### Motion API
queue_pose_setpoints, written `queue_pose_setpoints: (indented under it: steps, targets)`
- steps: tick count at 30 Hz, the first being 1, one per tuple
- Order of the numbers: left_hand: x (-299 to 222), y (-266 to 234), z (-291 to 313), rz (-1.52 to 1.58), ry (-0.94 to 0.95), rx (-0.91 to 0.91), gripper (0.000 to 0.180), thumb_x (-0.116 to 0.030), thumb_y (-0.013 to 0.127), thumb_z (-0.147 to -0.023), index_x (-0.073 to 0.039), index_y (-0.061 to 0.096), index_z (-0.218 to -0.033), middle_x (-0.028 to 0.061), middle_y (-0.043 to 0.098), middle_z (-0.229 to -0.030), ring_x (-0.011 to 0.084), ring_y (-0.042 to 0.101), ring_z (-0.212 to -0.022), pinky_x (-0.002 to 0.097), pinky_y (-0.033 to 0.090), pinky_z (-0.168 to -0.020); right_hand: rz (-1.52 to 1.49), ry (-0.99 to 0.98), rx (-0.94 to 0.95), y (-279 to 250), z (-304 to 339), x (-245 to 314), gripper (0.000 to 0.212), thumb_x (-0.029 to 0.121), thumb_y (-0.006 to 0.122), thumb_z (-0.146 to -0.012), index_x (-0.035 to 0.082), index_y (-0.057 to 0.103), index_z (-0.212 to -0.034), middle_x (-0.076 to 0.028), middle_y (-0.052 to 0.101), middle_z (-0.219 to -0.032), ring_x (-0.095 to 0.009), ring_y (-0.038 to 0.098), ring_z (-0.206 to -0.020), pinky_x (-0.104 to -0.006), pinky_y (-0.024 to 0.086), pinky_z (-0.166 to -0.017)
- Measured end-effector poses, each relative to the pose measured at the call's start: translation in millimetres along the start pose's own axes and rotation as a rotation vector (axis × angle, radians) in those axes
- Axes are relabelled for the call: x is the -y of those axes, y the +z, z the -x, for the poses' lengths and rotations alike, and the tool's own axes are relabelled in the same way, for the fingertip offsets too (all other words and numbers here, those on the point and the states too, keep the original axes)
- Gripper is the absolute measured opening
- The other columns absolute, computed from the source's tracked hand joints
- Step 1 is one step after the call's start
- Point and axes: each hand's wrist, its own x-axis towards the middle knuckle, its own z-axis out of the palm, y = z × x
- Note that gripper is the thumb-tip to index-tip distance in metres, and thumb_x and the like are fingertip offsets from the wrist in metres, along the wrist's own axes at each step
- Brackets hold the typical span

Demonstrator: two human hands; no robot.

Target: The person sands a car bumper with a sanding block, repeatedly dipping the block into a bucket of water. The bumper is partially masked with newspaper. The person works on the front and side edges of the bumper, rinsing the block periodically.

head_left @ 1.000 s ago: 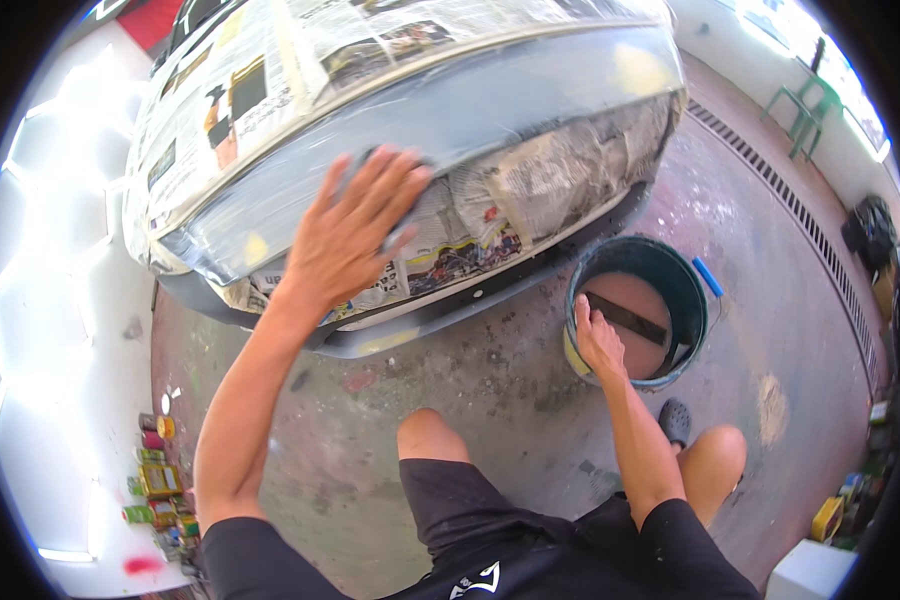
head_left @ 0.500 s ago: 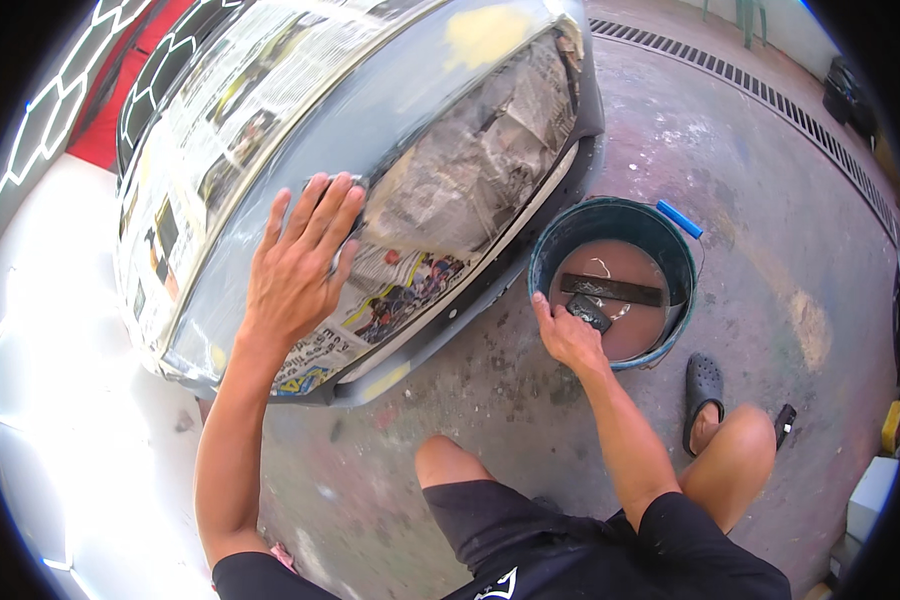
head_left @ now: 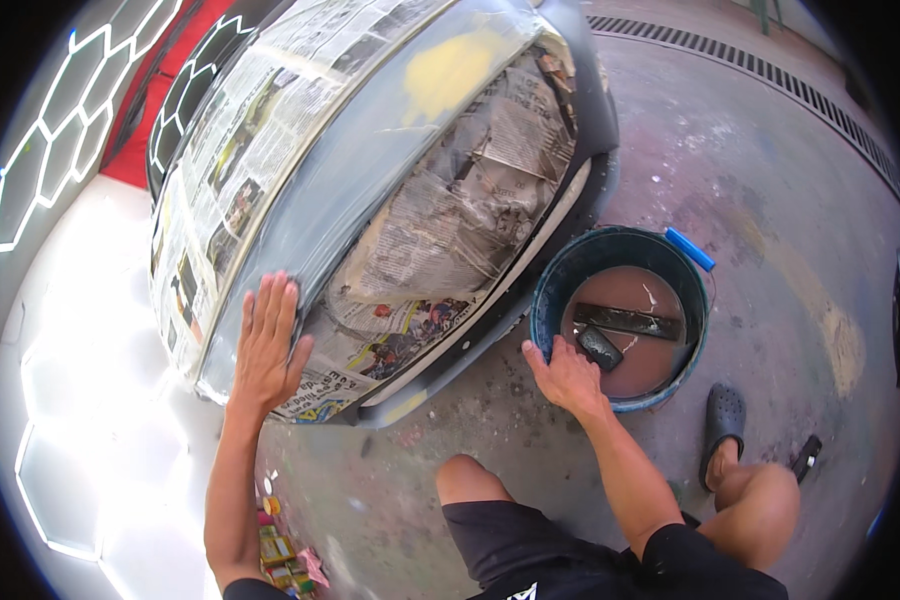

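Note:
My left hand lies flat, fingers stretched out, on the grey panel of a car body masked with newspaper. Whether anything is under the palm is hidden. My right hand is closed over the near left rim of a dark green bucket, thumb at the outer side and fingers inside. Beside those fingers, a small black block sits in the murky brown water. A longer dark bar lies behind it. A yellowish patch marks the panel's far end.
A blue grip sits on the bucket's handle. A drain grate crosses the floor at the far right. Below my left arm lie colourful packages. A dark clog is on my right foot, with a black object beside it.
My left hand has slid down the panel toward its near left end. The right hand stays at the bucket rim. The view has shifted, bringing the packages on the floor into sight.

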Motion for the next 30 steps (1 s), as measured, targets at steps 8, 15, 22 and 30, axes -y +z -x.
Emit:
queue_pose_setpoints:
  steps: [8, 15, 22, 30]
  targets:
    - [-80.8, 2.4, -247.9, 0.035, 0.035, -0.266, 0.071, -0.049, 0.038, -0.118, -0.007, 0.029, -0.174, 0.0186, 0.031, -0.180, 0.0330, 0.024, -0.169, 0.0463, 0.014, -0.139, 0.084, -0.045, 0.048, 23.2, -13.3, 4.7, 0.113, 0.083, 0.047, -0.101, -0.010, 0.037, -0.165, -0.033, 0.056, -0.157, -0.047, 0.055, -0.147, -0.0583, 0.040, -0.122]
    - [20.9, -1.5, 25.5, 0.121, -0.206, -0.094, 0.072, -0.036, 0.050, -0.114, -0.009, 0.027, -0.176, 0.0149, 0.025, -0.183, 0.0323, 0.017, -0.171, 0.0488, 0.011, -0.138, 0.123, -0.061, 0.040, 21.4, -18.3, 4.5, 0.114, 0.083, 0.049, -0.100, -0.012, 0.038, -0.163, -0.034, 0.055, -0.158, -0.048, 0.057, -0.144, -0.0579, 0.043, -0.119]
    - [-33.0, -4.5, -132.7, 0.081, -0.130, -0.230, 0.071, -0.044, 0.043, -0.117, -0.004, 0.029, -0.174, 0.0198, 0.027, -0.181, 0.0365, 0.020, -0.169, 0.0474, 0.012, -0.138, 0.089, -0.039, 0.037, 26.2, -17.4, 2.1, 0.114, 0.083, 0.047, -0.101, -0.013, 0.040, -0.162, -0.035, 0.056, -0.156, -0.048, 0.056, -0.145, -0.0569, 0.044, -0.120]
    - [-19.5, 1.0, -86.8, 0.144, -0.131, -0.189, 0.069, -0.040, 0.045, -0.117, -0.008, 0.028, -0.176, 0.0181, 0.027, -0.181, 0.0339, 0.021, -0.170, 0.0473, 0.011, -0.138, 0.011, -0.014, 0.028, 13.7, -20.1, -4.7, 0.117, 0.085, 0.042, -0.101, -0.013, 0.038, -0.163, -0.036, 0.051, -0.160, -0.049, 0.054, -0.147, -0.0596, 0.041, -0.121]
